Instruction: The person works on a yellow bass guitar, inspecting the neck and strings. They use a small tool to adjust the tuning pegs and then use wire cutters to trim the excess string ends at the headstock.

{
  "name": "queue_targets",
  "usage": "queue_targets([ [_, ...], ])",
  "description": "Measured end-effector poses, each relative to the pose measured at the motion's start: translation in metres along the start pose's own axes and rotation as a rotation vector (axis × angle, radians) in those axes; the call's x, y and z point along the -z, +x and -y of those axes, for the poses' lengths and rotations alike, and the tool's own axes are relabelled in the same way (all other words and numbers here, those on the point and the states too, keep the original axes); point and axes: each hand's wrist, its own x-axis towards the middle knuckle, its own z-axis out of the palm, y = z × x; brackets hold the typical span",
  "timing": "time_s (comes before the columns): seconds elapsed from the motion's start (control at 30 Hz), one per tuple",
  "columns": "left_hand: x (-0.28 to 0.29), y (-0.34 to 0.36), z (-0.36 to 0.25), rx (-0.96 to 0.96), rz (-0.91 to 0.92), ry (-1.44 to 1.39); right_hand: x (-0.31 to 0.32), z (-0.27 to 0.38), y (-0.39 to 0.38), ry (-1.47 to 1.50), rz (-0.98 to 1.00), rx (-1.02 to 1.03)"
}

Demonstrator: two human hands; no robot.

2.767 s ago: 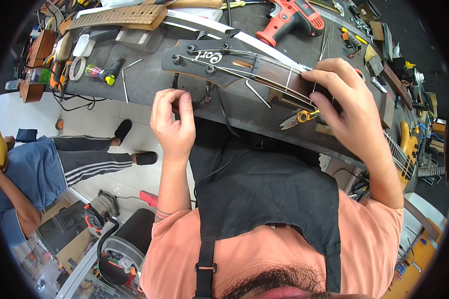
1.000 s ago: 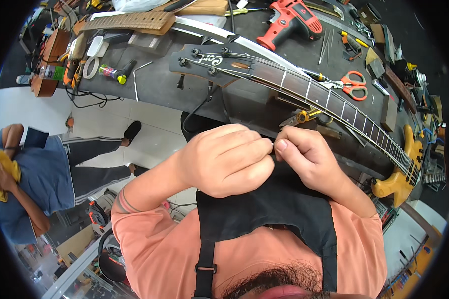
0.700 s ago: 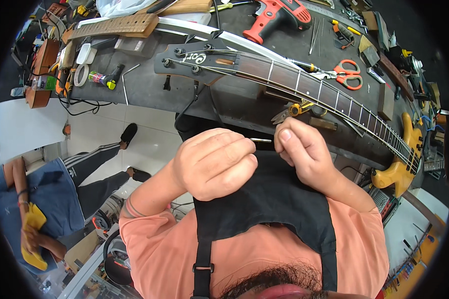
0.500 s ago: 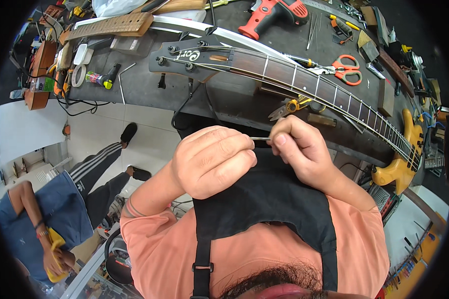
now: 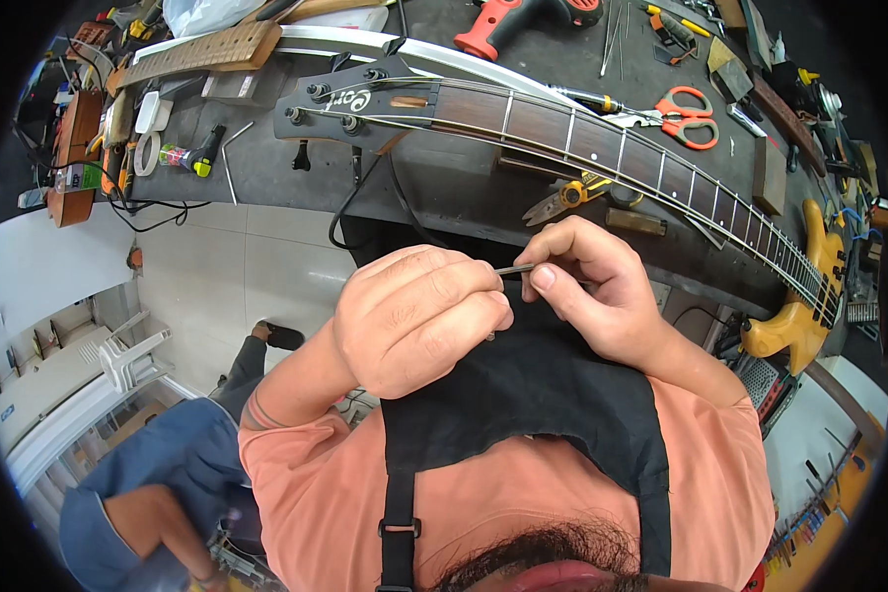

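My left hand (image 5: 419, 318) is closed in front of the black apron, its fingers curled toward the right. Between it and my right hand (image 5: 602, 288) runs a thin grey metal rod (image 5: 514, 269). One end goes into my left fingers; the other is pinched between my right thumb and index finger. Most of the rod's length is hidden, so its exact kind does not show. Beyond the hands, a bass guitar lies across the bench, with a dark headstock (image 5: 340, 107), a strung fretboard (image 5: 636, 158) and a yellow wooden body (image 5: 809, 321).
On the dark bench (image 5: 464, 197) lie orange-handled scissors (image 5: 689, 118), yellow-handled pliers (image 5: 565, 200), a red and black power tool (image 5: 503, 28), a bent hex key (image 5: 230, 163) and a loose guitar neck (image 5: 202, 54). Another person (image 5: 158, 493) bends over at the lower left.
The rod now tilts upward to the right, and my right fingers have risen slightly. The bench has shifted a little left and up in view. The other person has moved right and bent over.
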Motion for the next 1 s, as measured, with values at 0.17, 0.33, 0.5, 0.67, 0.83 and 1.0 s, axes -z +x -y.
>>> queue_targets([
  [0.17, 0.002, 0.007, -0.01, 0.094, 0.017, -0.019, 0.002, 0.002, 0.0, 0.04, 0.013, -0.032],
  [0.33, 0.003, 0.012, -0.017, 0.173, 0.026, -0.05, 0.003, 0.002, 0.0, 0.076, 0.019, -0.065],
  [0.5, 0.002, -0.013, -0.006, 0.104, 0.086, -0.023, 0.004, 0.001, -0.001, 0.124, 0.02, -0.083],
  [0.67, -0.007, -0.006, -0.008, -0.02, 0.034, -0.017, 0.003, -0.001, 0.0, 0.127, 0.02, -0.09],
  [0.83, -0.013, 0.003, -0.003, -0.256, 0.004, 0.088, 0.0, -0.007, 0.001, 0.073, -0.003, -0.034],
  [1.0, -0.012, 0.002, -0.008, -0.365, 0.095, 0.276, 0.006, 0.0, 0.0, 0.107, 0.035, -0.14],
])
